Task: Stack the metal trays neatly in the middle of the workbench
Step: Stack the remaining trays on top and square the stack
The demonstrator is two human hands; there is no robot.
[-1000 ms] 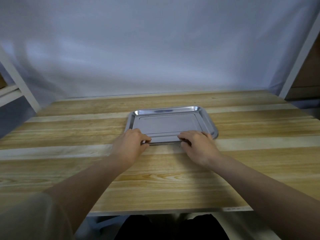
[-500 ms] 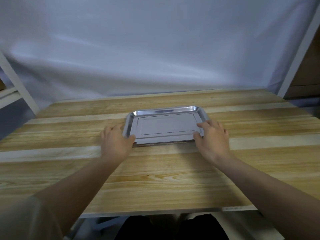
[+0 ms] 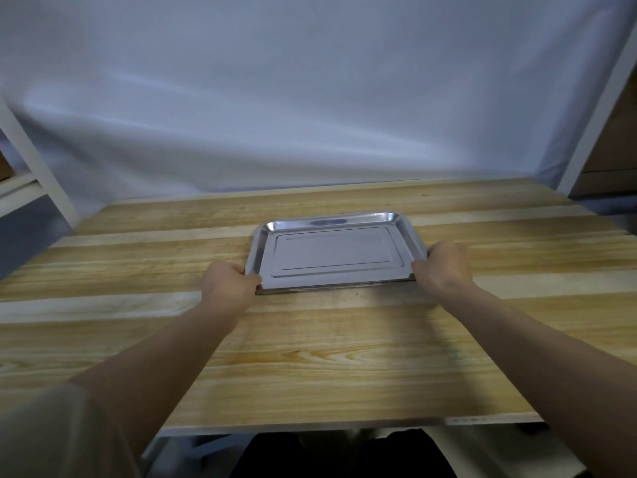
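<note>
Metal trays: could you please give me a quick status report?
Left hand and right hand each grip a near corner. Metal trays sit stacked mid-workbench, edges looking aligned. Nothing in the way.

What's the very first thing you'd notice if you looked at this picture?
The shiny metal tray stack catches the eye first, sitting near the middle of the wooden workbench. Next you'd see the two bare hands gripping it: the left hand at its near left corner, the right hand on its right edge. Behind everything hangs a big white cloth.
</note>
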